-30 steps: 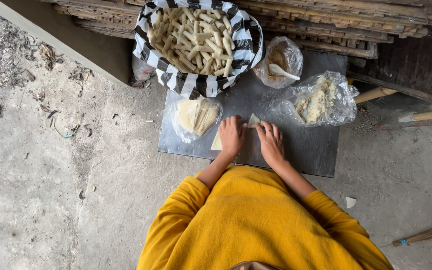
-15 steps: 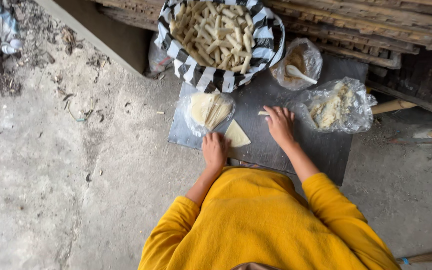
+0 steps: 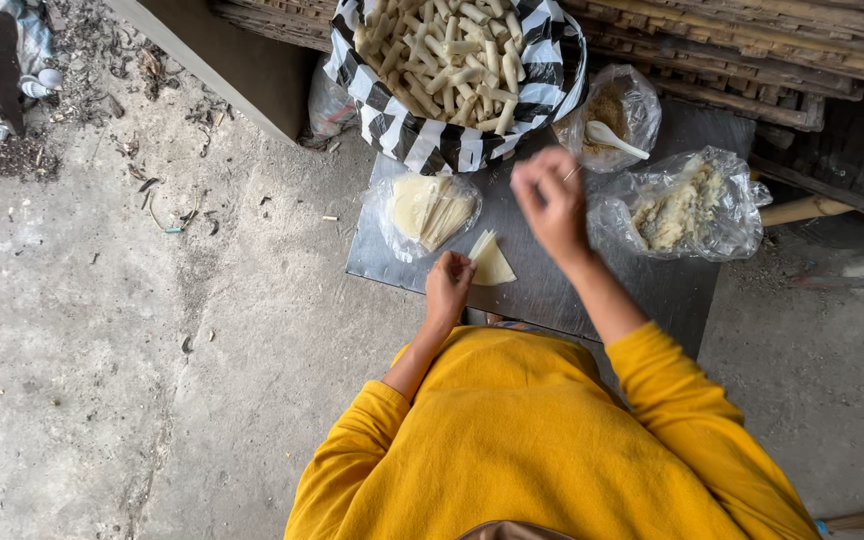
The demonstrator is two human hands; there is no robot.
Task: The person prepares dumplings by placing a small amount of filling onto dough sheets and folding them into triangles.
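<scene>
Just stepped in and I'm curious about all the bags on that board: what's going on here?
A person in a yellow top works over a grey board on the concrete floor. The left hand touches a pale triangular wrapper lying on the board. The right hand is raised above the board, blurred, fingers pinched. Beside them sit a bag of stacked wrappers, a bag of filling, a bag with a white spoon, and a striped basket full of rolled pieces.

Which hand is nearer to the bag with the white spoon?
The right hand: it is raised just left of the spoon bag. The left hand is lower, farther away, touching the triangular wrapper.
</scene>
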